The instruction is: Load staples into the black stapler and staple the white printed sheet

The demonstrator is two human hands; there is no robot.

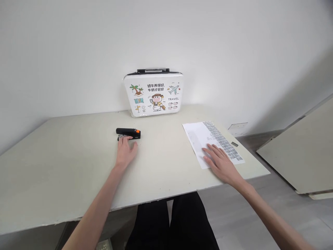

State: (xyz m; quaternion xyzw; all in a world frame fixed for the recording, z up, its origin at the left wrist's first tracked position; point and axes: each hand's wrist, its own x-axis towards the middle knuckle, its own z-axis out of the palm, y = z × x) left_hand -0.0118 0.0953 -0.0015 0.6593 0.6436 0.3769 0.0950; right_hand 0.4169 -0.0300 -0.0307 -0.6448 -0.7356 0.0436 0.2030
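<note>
Left hand is loosely bent with thumb and fingers apart, fingertips touching the near side of the stapler but not wrapped round it, as far as I can tell. It's sitting left of the middle of the desk, closer to the far edge than the near one. I'd guess it's light enough for one hand but a bit dense, stiff, maybe slick where the black shell is smooth; I'd pinch it mid-body across the long sides. Long, narrow shape, orange bit at its right end. Right hand is spread flat on the paper, by the desk's near right corner. That stuff's thin, floppy and easy to crease, so I'd take it by a corner; it has a grey blocky print along its right side. Back at the far edge, a boxy white case with rounded corners and cartoon prints stands upright by the plain, matte wall. Desk's pale and smooth, near edge kinda chipped.
</note>
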